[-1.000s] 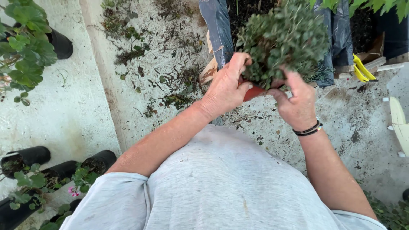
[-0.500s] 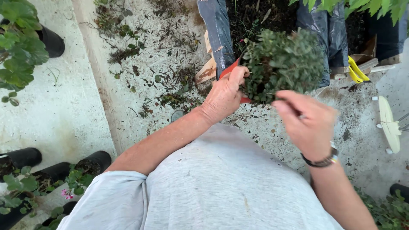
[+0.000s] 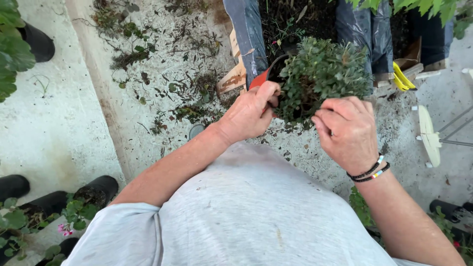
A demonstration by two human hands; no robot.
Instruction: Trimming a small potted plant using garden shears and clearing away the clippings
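1. Closest to the lens, a grey T-shirt (image 3: 246,216) fills the lower frame, both bare arms reaching forward over a soil-strewn concrete floor (image 3: 148,74).

2. The left hand (image 3: 251,116) is closed on the rim of a small red pot (image 3: 259,79), thumb and fingers wrapped at its edge, holding it up in front of the body.

3. The right hand (image 3: 347,130), two beaded bracelets (image 3: 369,172) at the wrist, has its fingers curled narrow against the side of a bushy small-leaved plant (image 3: 322,74). Whether they pinch stems or only press on the foliage cannot be told.

4. The step in hand looks like working the plant at its pot, held between both hands above the floor. The next move would seem to call for a steady hold on the rim while the right hand takes the plant low, near its base, so that stems do not snap.

5. The red pot holds that plant, whose foliage hides most of the pot.

6. Beyond, an open dark plastic sack (image 3: 246,34) shows dark potting soil (image 3: 295,19).

7. At the left edge, black pots (image 3: 101,187) hold leafy plants, one with a pink flower (image 3: 61,228).
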